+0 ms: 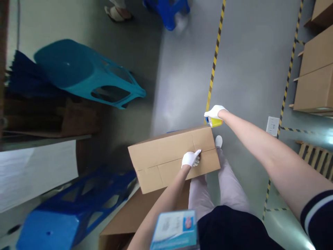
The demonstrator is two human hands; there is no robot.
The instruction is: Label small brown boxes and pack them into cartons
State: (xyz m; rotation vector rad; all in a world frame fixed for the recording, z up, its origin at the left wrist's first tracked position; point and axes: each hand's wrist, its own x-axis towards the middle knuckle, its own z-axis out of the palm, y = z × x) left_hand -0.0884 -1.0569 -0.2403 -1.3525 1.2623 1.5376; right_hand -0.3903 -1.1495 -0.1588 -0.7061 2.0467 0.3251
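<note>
Two grips in white gloves showed over one closed cardboard carton [174,159], and nothing of what lay inside it could be seen. The left grip [191,159] rested on the carton's upper face, open and not closing around anything, its fingers lying across a seam that ran the length of the lid. The carton sat directly under that grip, held above the floor, with its long axis running across the person's body and tilted slightly, its far end higher in the view. The right grip [214,113] was closed around a yellow cylinder [214,122] with a blue end, just past the carton's far corner.

Below the left grip, beneath the left forearm, lay a second cardboard carton [130,222] with a flap showing. A blue plastic stool [75,208] lay on its side farther left of that grip, and a teal plastic stool [85,73] lay beyond it. Well right of the right grip stood stacked cardboard cartons [314,69] and a wooden pallet [316,159]. Ahead of that grip, yellow-and-black tape [215,52] ran along the grey floor [249,69], and another person's sandalled foot [117,12] stood well beyond.
</note>
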